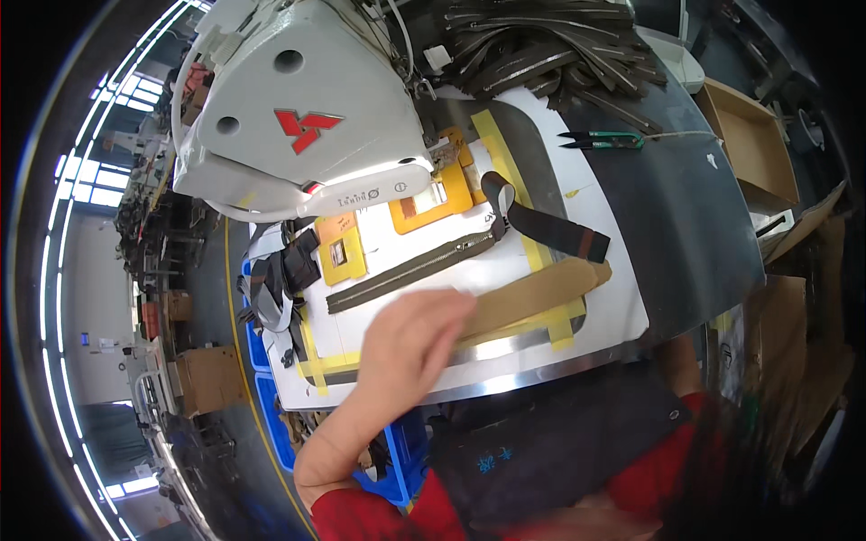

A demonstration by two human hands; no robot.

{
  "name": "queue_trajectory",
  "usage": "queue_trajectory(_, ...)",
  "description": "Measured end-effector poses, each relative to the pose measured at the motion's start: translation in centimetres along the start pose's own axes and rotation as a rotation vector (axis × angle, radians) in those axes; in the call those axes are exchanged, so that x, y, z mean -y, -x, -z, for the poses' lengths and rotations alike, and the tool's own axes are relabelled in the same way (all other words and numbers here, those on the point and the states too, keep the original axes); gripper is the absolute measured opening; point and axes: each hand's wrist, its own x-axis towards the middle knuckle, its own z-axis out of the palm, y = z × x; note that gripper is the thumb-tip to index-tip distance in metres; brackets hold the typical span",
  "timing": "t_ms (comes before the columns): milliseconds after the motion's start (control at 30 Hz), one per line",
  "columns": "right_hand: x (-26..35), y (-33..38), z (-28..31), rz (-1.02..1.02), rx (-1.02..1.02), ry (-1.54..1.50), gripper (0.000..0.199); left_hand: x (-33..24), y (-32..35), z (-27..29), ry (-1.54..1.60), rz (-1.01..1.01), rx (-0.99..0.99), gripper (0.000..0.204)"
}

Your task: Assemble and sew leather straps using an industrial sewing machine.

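Left hand: your left hand (410, 338) comes in from the lower edge over the white plate (622, 307), blurred. Fingers look loosely curled over the near end of the tan strip (532, 293). Can't tell if it's pinching anything or just resting flat.
Right hand: not in view.
Zip: the zip (410, 269) lies flat on the plate, running diagonally from lower left up toward the needle area, just above your hand, not touching it as far as I can see.
Strap: dark strap (541, 221) lies to the right of the zip's upper end, with a brown band near its free end.
Strip: tan strip sits below the zip, near the yellow tape (505, 171) border.
Handling (my guess): zip is light & floppy, metal teeth give it some stiffness lengthwise; tape edges slide easily on the smooth plate. Best held by the fabric tape beside the teeth, pressed flat w/ fingertips. Strap is soft webbing, won't hold shape.
Machine: white sewing head (298, 117) hangs over the upper left; needle area is hidden behind its lamp bar.
Other: snips (603, 140) lie on the dark table to the right; a pile of zips (550, 45) at top.
Hard to see: fingertips smeared by motion; your lap and lower right are dark, blurry.
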Motion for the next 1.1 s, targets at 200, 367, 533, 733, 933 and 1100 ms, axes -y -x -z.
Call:
queue_trajectory(200,7.4,2.6,-0.4,0.458,-0.012,0.164,0.010,5.5,-4.0,-0.7,-0.154,-0.004,-0.058,0.026)
queue_trajectory(367,15.6,5.7,-1.3,0.864,0.008,0.335,0.010,6.4,-4.6,-2.1,-0.279,-0.211,-0.036,0.026)
queue_trajectory(533,29.4,-2.6,-10.2,1.221,0.227,0.815,0.030,6.4,-4.6,-1.9,-0.160,-0.243,-0.103,0.029)
queue_trajectory(733,30.3,-10.9,-15.5,1.221,0.621,1.539,0.018,6.4,-4.5,-2.2,-0.135,-0.263,-0.095,0.033)
queue_trajectory(933,30.5,-10.3,-17.6,1.005,0.723,1.085,0.014,6.6,-4.4,-3.6,-0.145,-0.328,-0.223,0.014)
queue_trajectory(1100,33.3,-9.0,-17.3,0.726,0.905,1.249,0.009,5.2,-3.6,-1.5,-0.245,-0.204,0.027,0.009)
